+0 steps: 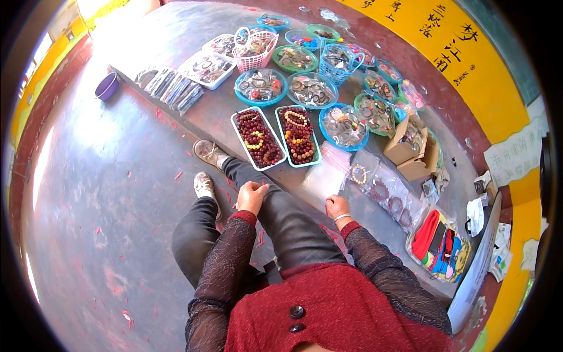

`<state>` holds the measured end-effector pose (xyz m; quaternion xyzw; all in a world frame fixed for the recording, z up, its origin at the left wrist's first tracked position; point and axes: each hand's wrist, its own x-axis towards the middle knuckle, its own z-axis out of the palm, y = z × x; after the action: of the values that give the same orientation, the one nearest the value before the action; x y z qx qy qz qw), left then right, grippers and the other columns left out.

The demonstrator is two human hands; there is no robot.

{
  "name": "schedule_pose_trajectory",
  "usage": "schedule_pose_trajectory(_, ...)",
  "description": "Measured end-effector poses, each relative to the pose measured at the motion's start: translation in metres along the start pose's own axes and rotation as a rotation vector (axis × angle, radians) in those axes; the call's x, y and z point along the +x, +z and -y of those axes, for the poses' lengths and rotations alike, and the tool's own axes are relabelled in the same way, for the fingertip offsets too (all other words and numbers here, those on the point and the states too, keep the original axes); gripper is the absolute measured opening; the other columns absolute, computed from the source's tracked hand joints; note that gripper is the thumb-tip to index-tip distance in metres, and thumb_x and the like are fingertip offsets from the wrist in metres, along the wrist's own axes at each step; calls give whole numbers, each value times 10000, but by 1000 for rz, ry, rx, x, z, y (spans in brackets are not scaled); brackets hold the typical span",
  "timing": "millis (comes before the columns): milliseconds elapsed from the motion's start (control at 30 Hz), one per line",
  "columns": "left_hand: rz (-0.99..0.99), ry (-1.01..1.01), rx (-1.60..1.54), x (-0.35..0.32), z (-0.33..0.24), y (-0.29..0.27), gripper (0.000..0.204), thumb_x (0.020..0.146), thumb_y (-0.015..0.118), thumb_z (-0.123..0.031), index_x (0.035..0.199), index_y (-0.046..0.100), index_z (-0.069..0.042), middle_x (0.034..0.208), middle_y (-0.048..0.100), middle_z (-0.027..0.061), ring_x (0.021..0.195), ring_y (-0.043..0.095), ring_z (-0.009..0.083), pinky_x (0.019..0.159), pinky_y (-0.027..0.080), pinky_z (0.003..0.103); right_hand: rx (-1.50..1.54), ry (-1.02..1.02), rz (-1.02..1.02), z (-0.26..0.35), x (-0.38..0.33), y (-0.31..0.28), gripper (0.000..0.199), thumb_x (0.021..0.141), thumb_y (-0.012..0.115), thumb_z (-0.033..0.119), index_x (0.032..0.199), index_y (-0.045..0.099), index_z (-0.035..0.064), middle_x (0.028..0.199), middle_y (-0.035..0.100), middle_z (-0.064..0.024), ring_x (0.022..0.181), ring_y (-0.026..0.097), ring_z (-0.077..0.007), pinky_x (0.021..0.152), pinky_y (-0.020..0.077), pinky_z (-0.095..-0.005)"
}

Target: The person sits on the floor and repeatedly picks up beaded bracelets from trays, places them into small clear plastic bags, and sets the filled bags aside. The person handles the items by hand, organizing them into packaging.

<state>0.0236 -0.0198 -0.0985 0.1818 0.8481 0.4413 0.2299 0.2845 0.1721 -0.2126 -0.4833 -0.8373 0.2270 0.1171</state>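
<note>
A purple bowl (107, 87) sits left of the fingers (257, 189); a yellow wall band (497, 88) curves beyond them; red cloth (423, 236) lies rightward.

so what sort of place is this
Possibly a small jewellery stall or workshop, going by the dark red beads, bagged bracelets and packed bowls.

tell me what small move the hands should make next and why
Perhaps bring the right hand onto the clear plastic bags and pinch the top one: that hand is right by their near edge, while the left hand is farther off, by a dark trouser leg. Whether either hand holds something small, I can't tell.
</note>
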Motion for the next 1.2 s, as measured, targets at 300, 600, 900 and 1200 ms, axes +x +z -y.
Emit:
schedule_pose_trajectory(300,-40,-1,-34,5,13,7,190,731,659,-214,794,681,-37,795,660,149,793,632,294,754,478,373,-89,-47,26,2,-9,-21,181,747,556,232,801,679,110,806,653,-133,764,626,-312,675,488,-390)
schedule_pose_trajectory(600,-53,-211,233,31,127,-19,234,743,653,-242,846,686,-34,876,661,163,801,640,344,715,507,410,-96,-22,1,7,-5,-25,176,751,543,233,809,673,130,832,650,-121,779,614,-324,688,484,-403)
schedule_pose_trajectory(900,820,-18,1196,-24,143,1,498,793,561,-366,1204,543,-87,1166,546,214,1108,503,364,932,412,445,-334,-84,127,27,14,-23,403,689,675,214,1057,573,86,1117,527,-99,1070,488,-280,875,429,-385)
schedule_pose_trajectory(1200,453,-28,788,-22,113,-10,271,810,499,-218,943,656,-41,993,625,201,965,596,346,844,469,438,-388,-177,187,86,9,-46,266,764,621,249,971,605,82,1018,584,-101,1007,543,-279,853,447,-392)
